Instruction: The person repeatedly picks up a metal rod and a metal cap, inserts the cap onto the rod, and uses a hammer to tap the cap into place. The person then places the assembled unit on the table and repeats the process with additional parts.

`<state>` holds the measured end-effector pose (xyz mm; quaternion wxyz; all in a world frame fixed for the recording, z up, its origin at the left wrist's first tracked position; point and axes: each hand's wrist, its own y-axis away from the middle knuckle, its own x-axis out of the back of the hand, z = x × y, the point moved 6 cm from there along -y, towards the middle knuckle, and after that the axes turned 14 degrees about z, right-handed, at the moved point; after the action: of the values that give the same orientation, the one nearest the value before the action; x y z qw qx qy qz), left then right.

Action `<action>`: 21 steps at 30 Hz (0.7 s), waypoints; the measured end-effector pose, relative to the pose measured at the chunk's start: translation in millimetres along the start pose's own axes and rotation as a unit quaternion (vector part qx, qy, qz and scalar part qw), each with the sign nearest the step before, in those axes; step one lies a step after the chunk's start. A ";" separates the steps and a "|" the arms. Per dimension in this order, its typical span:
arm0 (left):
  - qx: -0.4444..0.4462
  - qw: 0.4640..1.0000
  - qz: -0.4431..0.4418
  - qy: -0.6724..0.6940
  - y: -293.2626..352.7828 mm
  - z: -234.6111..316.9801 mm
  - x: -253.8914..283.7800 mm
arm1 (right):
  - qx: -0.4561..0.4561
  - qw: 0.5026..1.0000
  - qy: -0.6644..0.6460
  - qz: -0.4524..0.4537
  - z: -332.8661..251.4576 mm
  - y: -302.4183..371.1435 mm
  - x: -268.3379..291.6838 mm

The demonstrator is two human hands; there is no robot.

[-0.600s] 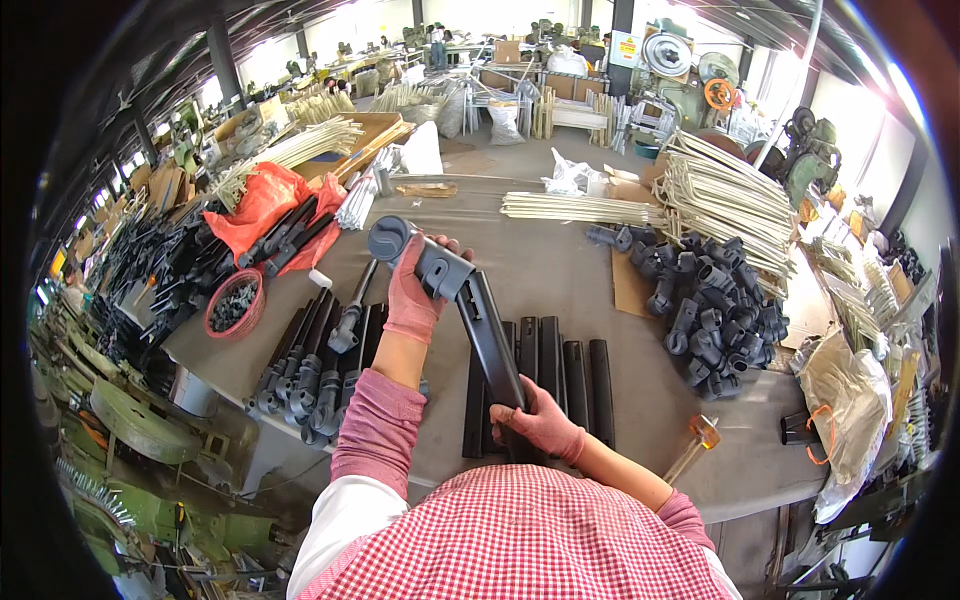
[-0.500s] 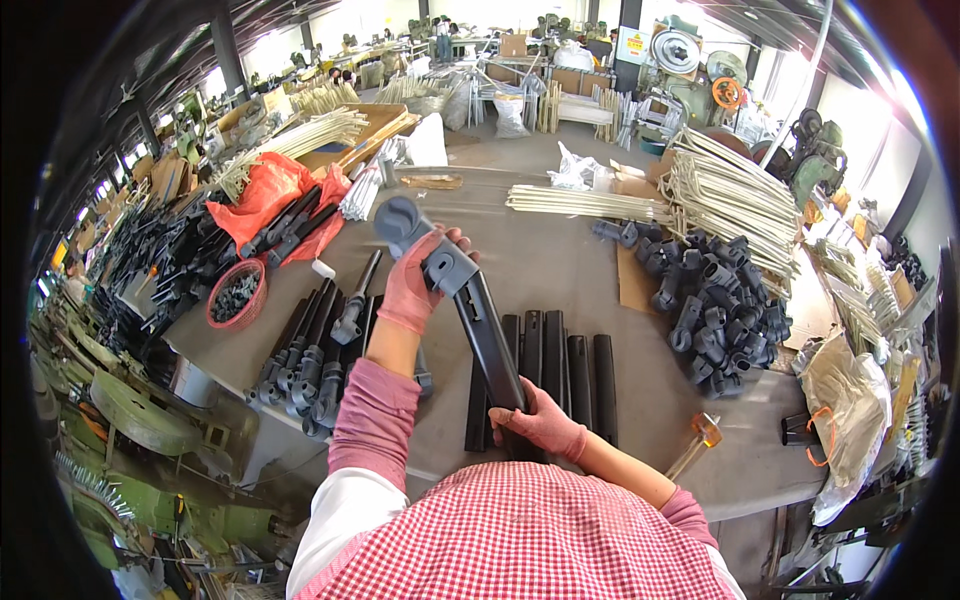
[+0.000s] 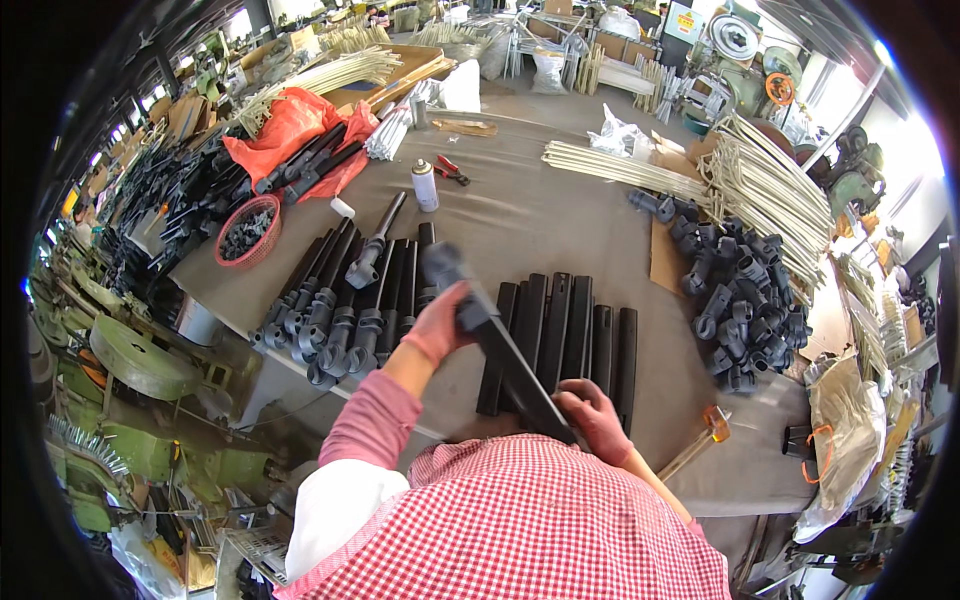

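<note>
My left hand (image 3: pixel 440 325) is closed around the upper end of a long black tube (image 3: pixel 515 365), just below its grey plastic joint fitting (image 3: pixel 445 265). The tube slants down toward my apron, with its fitting end farther away and slightly blurred. Beside the tube's near end, my right hand (image 3: pixel 597 418) has curled fingers at its right edge; what lies inside them is hidden. Several plain black tubes (image 3: pixel 580 330) lie side by side under and right of the held one. To the left rest several black tubes with grey fittings (image 3: pixel 340 335).
A heap of grey fittings (image 3: pixel 745 295) and a hammer (image 3: pixel 712 425) lie on the right. Farther back are a spray can (image 3: pixel 426 186), red-handled pliers (image 3: pixel 453 172) and bundled pale rods (image 3: pixel 620 170). A pink basket (image 3: pixel 248 232) of small parts sits at the left table edge.
My view has shifted. The tube's fitting end has dropped lower over the table. My right hand has moved from around the tube to its right edge. The spray can and pliers have come into sight.
</note>
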<state>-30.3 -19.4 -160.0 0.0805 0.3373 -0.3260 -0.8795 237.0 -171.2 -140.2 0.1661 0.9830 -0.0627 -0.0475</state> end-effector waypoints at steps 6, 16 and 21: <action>-0.157 0.903 0.175 0.359 -29.2 25.5 178.3 | -0.123 0.935 -0.214 0.256 71.0 -6.1 87.1; -0.109 0.858 0.244 0.439 -99.1 11.5 224.4 | 0.118 0.881 0.284 0.360 74.0 -30.6 123.7; 0.012 0.928 0.164 0.334 -115.0 -3.1 155.2 | 0.111 0.788 0.520 0.310 82.6 -46.2 135.9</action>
<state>-137.1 11.9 -317.9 0.3238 0.5543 -0.3415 -0.6865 366.8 -173.4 -243.1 0.0688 0.7985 -0.2734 0.5318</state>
